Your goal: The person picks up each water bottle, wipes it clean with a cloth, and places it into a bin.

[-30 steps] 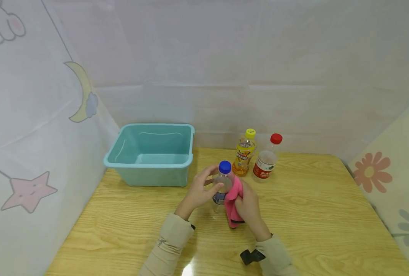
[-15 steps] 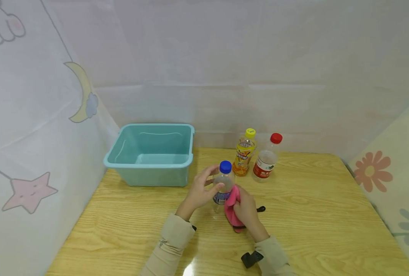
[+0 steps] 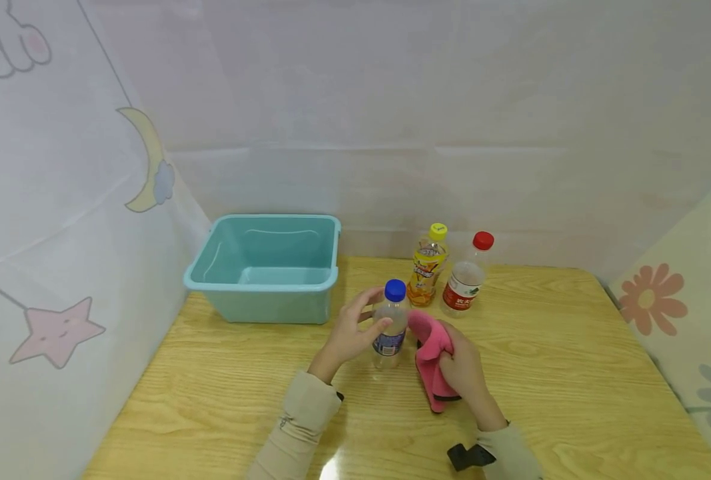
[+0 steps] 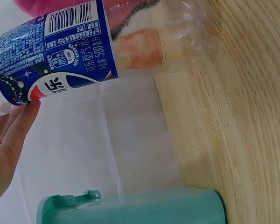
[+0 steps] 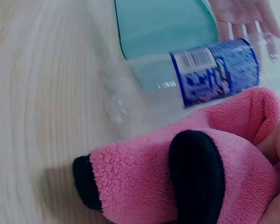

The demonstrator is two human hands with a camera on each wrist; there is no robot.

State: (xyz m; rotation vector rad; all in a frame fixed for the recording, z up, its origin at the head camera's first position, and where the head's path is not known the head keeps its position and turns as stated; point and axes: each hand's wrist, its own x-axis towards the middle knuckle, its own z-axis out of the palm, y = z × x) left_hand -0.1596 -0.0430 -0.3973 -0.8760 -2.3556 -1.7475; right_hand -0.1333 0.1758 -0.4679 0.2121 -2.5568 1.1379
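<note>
A clear bottle with a blue cap and blue label (image 3: 389,343) stands upright on the table. The left hand (image 3: 352,330) grips its upper part from the left, thumb in front; in the left wrist view the fingers touch the label's edge (image 4: 60,51). The right hand (image 3: 464,363) holds a bunched pink cloth with dark trim (image 3: 432,353) just right of the bottle. In the right wrist view the cloth (image 5: 140,175) lies in front of the bottle (image 5: 214,72), pinched by fingers at the right edge.
A teal basin (image 3: 265,289) sits at the back left of the wooden table (image 3: 547,373). Behind the blue-capped bottle, to the right, stand a yellow-capped bottle (image 3: 425,270) and a red-capped bottle (image 3: 463,287). A pale curtain (image 3: 379,133) hangs behind the table.
The right hand and pink cloth have moved right, away from the bottle's side, after shifting slightly down it. The left hand keeps its grip, and the bottle has hardly moved.
</note>
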